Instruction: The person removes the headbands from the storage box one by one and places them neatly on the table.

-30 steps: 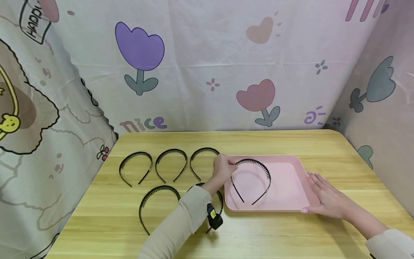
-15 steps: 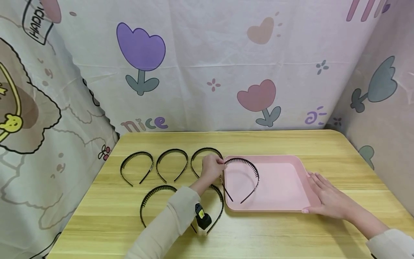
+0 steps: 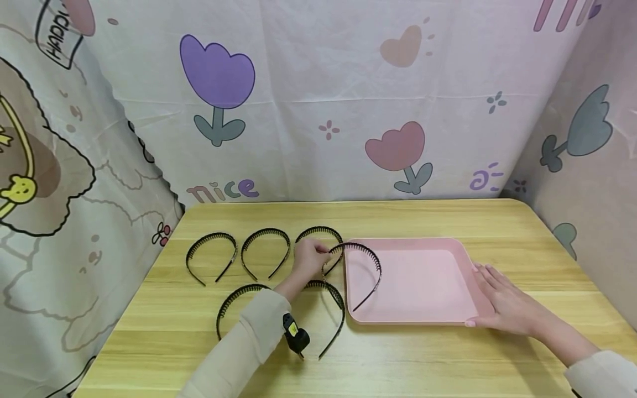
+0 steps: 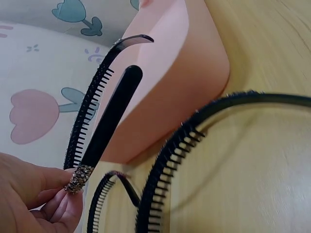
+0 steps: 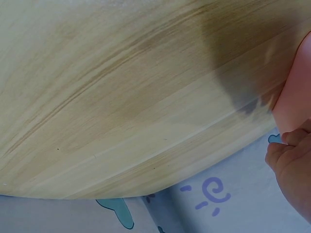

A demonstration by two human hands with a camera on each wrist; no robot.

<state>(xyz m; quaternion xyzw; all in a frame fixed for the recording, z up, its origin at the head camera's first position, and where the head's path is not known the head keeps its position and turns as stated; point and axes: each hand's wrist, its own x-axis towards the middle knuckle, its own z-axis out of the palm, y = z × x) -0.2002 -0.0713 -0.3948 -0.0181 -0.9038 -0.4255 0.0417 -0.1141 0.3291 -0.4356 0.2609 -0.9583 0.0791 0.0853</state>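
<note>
My left hand (image 3: pixel 309 258) pinches a black toothed headband (image 3: pixel 380 271) between thumb and fingers. The headband is raised above the left edge of a pink tray (image 3: pixel 413 282), its arch partly over that edge. Close up in the left wrist view, the left hand (image 4: pixel 39 194) grips a glittery part of the headband (image 4: pixel 109 121). My right hand (image 3: pixel 512 304) rests against the tray's right side, its fingers extended along the wall. In the right wrist view the right hand (image 5: pixel 294 170) touches the pink tray wall (image 5: pixel 296 92). Nothing lies inside the tray.
Several black headbands lie on the wooden table (image 3: pixel 423 365) left of the tray: a back row with a left headband (image 3: pixel 211 235), a middle headband (image 3: pixel 266 230) and a right headband (image 3: pixel 318 228). In front, my left arm partly covers a left headband (image 3: pixel 244 288) and a right headband (image 3: pixel 340 304).
My left hand has moved left with the headband, from over the tray's left half to across its left edge. The right hand and tray have stayed in place.
</note>
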